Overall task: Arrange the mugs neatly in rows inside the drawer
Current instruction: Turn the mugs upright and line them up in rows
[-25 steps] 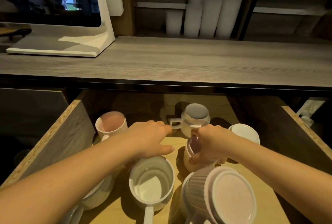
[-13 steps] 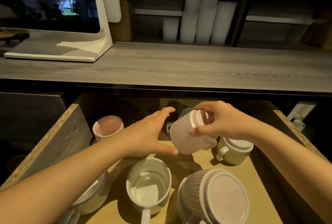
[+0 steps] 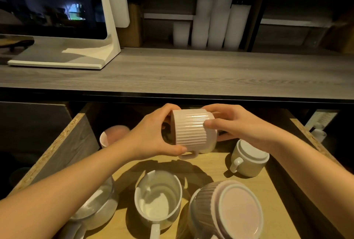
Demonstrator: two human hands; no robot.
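Observation:
Both hands hold a ribbed pink mug (image 3: pixel 192 130) on its side above the back of the open drawer (image 3: pixel 208 164), its handle pointing down. My left hand (image 3: pixel 151 135) grips its open end and my right hand (image 3: pixel 235 124) its base. Below stand an upright pink mug (image 3: pixel 113 135) at the back left, an upside-down white mug (image 3: pixel 249 159) at the right, an upright white mug (image 3: pixel 159 196) in front, a large ribbed mug (image 3: pixel 226 212) lying base-up at the front right, and a white mug (image 3: pixel 95 212) partly under my left forearm.
A grey wooden counter (image 3: pixel 191 74) overhangs the back of the drawer. A white monitor stand (image 3: pixel 76 55) sits on it at the left. White cup stacks (image 3: pixel 210 26) fill the shelf behind. Chipboard side walls (image 3: pixel 55 146) bound the drawer.
My right hand lifted the ribbed pink mug out of the drawer and turned it onto its side. My left hand came up and took hold of its other end.

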